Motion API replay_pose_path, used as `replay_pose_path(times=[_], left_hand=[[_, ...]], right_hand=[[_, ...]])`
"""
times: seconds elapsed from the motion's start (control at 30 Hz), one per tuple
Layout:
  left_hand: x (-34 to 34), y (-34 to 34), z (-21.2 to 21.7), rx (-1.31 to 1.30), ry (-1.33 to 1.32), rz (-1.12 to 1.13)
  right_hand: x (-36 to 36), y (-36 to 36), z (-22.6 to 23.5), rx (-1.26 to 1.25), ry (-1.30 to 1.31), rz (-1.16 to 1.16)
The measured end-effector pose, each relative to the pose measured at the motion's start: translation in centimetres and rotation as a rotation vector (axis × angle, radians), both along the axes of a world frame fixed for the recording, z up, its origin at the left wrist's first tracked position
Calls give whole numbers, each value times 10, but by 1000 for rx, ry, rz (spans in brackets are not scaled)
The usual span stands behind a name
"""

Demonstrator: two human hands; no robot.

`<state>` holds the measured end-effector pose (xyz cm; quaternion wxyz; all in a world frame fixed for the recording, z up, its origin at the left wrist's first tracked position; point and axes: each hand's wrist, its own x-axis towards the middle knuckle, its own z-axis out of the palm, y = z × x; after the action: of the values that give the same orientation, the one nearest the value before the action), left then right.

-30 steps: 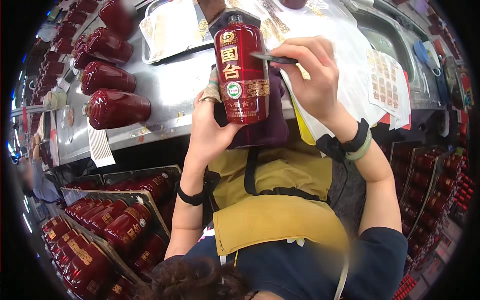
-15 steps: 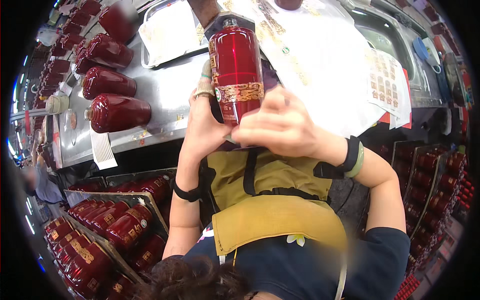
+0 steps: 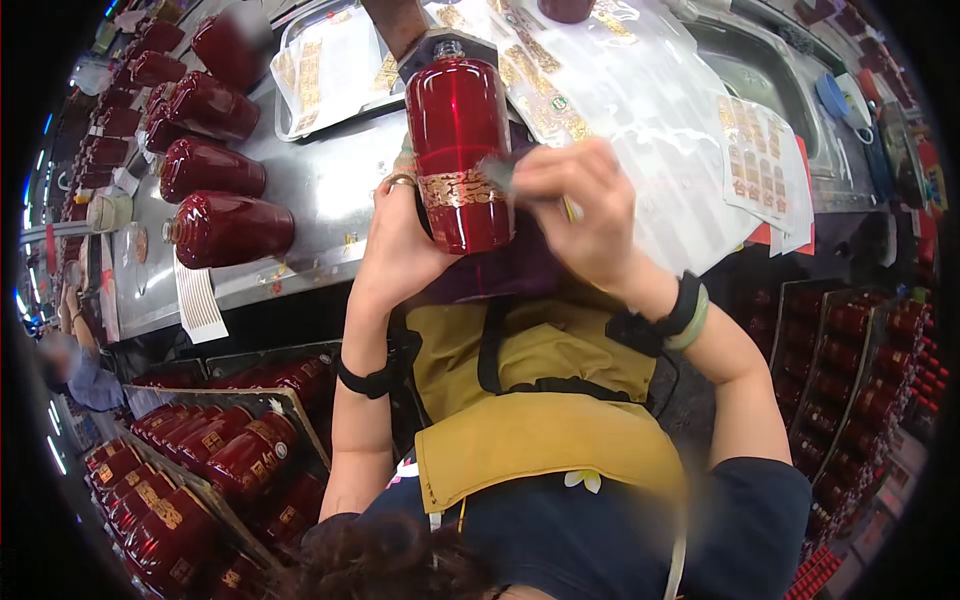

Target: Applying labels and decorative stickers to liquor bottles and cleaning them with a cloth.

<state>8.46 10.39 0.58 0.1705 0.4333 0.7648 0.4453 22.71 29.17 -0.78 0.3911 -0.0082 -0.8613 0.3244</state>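
Observation:
A glossy dark-red glass bottle lies in front of me, its clear neck against a metal holder. Around its lower part runs a gold ornamental band. My left hand grips the bottle from its left side, with a pale cover on one finger and a ring; part of the fingers is hidden behind the glass. At the right end of the band, my right hand is closed on a small grey tool, smeared by motion, so its kind is unclear. Thin red light lines cross the glass.
Several red bottles lie along the metal table at left. A tray holds gold decal sheets; more decal sheets lie at right near a sink. Crates of decorated bottles stand below left, and racks below right.
The bottle has turned, so the gold lettering and round mark at its left have gone from sight. My right hand has moved up from the bottle's base to the band, where a grey tool now shows.

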Motion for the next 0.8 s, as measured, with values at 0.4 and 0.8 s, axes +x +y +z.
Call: replay_pose_path(times=[0.4, 0.8], left_hand=[[31, -6, 14, -4, 243, 254], [43, -8, -6, 161, 108, 329]], right_hand=[[-17, 3, 27, 204, 83, 22], [-4, -4, 39, 218, 33, 262]])
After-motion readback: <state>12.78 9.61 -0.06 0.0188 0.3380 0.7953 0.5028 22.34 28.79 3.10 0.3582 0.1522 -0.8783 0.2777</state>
